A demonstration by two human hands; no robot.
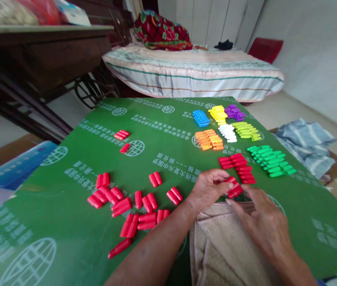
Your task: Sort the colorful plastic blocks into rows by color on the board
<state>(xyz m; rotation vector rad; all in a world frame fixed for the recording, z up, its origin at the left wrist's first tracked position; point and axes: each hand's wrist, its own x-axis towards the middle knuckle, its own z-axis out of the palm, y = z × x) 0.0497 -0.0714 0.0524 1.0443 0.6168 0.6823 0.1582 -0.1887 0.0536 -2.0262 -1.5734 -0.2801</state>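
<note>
My left hand [208, 186] is closed on a few small red plastic tubes [234, 191] lying side by side, pinched between thumb and fingers. My right hand [264, 218] has its index finger and thumb at the right and lower edges of the same tubes. Both hands are over the near edge of a folded beige cloth [216, 242]. Just beyond them lies a block of red tubes [240, 167] in rows. Left of my left forearm, more red tubes [147, 202] are scattered, mostly in pairs. Part of the held tubes is hidden by my fingers.
On the green table [82, 238] stand sorted groups of similar pieces: green [271, 161], lime [247, 130], orange [208, 139], white [227, 133], blue [200, 118], yellow [217, 114] and purple [234, 112]. A bed [192, 71] lies past the far edge.
</note>
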